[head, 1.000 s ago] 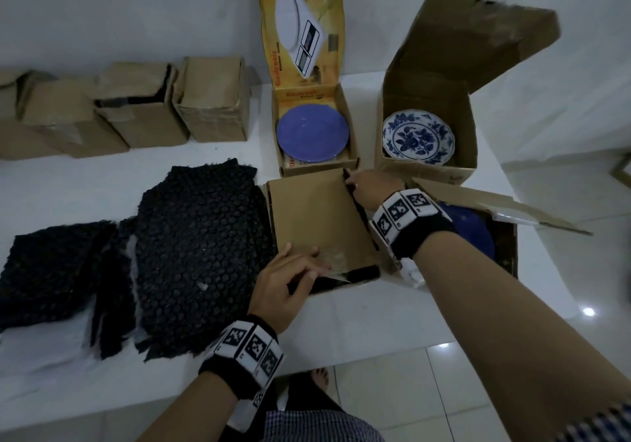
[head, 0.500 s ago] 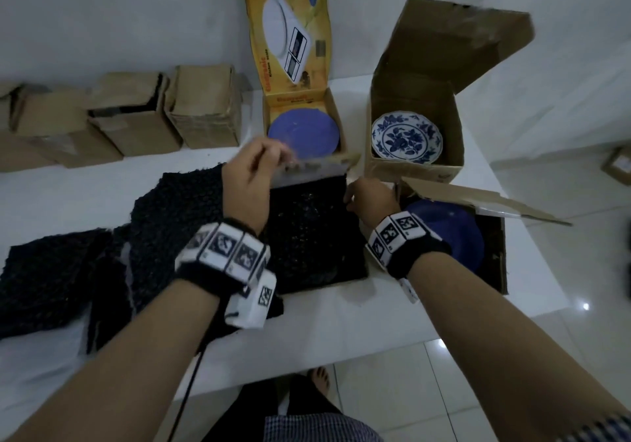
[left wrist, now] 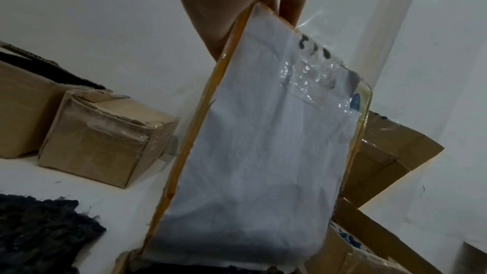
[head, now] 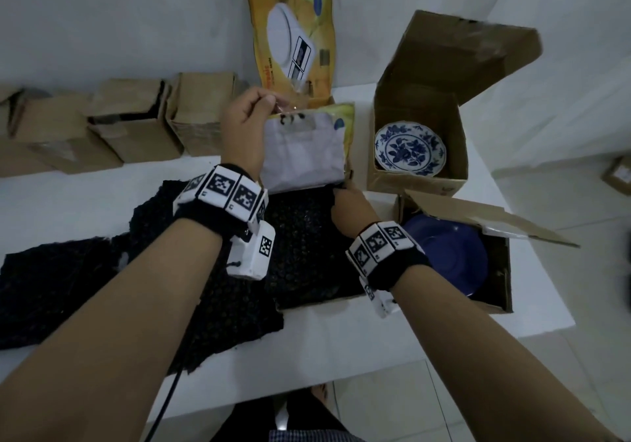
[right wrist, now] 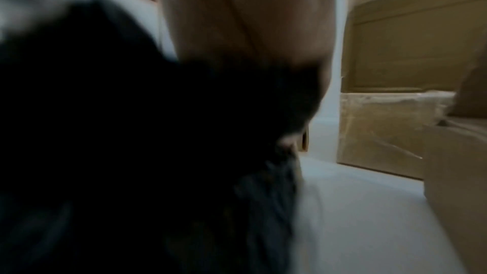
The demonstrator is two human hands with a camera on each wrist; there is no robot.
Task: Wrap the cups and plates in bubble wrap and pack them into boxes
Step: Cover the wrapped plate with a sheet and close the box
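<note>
With the lid flap [head: 302, 149] pinched at its far edge by the left hand [head: 244, 131] and swung up past vertical, leaves the near-centre box [head: 317, 300] open, showing black bubble wrap [head: 304, 247] filling the inside. Looks like a check or a repacking step, since the flap is held clear rather than pressed down. Right hand [head: 346, 207] set at the box's far-right corner, by the hinge, likely to steady the box against the pull; fingers hidden behind the hand from the head view and blurred at the wrist, so cannot tell whether curled or straight.

Plates still bare: dark blue plate [head: 447, 257] lying in the open box [head: 495, 271] at the near right, blue-and-white floral plate [head: 409, 149] in the tall open carton [head: 416, 107] behind it. Yellow scale box [head: 293, 31] standing open at the far centre, mostly screened by the raised flap. Loose black bubble wrap sheets [head: 61, 281] spread on the white table [head: 444, 318] to the left, within reach for the next wrap. Closed brown cartons [head: 136, 124] lined along the far left.

Probably early to midway, with several plates unwrapped.
</note>
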